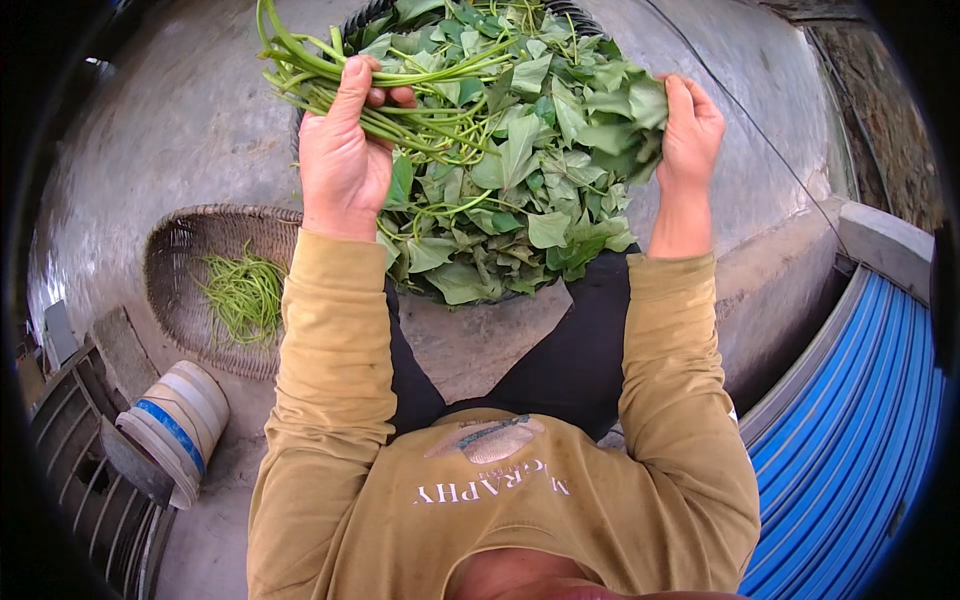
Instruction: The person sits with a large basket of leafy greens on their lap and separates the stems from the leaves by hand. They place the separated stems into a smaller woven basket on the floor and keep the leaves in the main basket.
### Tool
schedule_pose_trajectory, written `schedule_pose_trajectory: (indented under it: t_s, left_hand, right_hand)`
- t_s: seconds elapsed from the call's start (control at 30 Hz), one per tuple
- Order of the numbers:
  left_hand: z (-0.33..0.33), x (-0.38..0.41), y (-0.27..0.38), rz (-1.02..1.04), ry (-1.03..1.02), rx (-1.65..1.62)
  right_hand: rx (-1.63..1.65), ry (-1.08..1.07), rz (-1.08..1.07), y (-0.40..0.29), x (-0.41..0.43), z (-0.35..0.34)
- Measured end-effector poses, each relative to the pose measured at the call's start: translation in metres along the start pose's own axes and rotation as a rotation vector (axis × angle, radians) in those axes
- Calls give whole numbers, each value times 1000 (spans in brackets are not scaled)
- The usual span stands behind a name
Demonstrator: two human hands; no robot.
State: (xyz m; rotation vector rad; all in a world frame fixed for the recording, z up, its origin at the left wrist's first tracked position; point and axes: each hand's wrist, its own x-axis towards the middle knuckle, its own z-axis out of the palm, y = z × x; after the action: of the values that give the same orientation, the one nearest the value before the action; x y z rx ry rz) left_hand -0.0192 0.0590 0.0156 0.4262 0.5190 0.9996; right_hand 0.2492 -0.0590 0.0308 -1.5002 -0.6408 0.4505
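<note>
My left hand (349,127) grips a bundle of long green leaf stems (300,64), thumb on top, their ends sticking out to the upper left. At the leafy end of the bunch, my right hand (691,112) pinches several stacked green leaves (634,112) at their right edge. Beneath both hands is a large heap of lobed leaves, probably sweet potato leaves (517,150), piled in a dark woven basket (577,15). The heap hides most of that basket. To the left, a shallow wicker basket (176,285) holds a small pile of thin green stems (244,296).
A white plastic bucket (184,405) with a blue band lies tipped at lower left, beside a slatted rack (75,465). Blue corrugated panels (847,442) stand at right next to a concrete ledge (780,255). A dark cable (739,105) crosses the concrete floor (172,127).
</note>
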Motion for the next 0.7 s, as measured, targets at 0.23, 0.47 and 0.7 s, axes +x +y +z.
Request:
schedule_pose_trajectory:
  t_s: [0.23,0.47,0.7]
  left_hand:
    - [3,-1,-2,41,66,164]
    - [12,-1,-4,71,96,134]
    - [0,4,-3,109,132,104]
  right_hand:
    - [-755,183,-542,24,29,3]
    - [-844,-373,-268,56,19,1]
    - [-838,-1032,-269,54,-48,37]
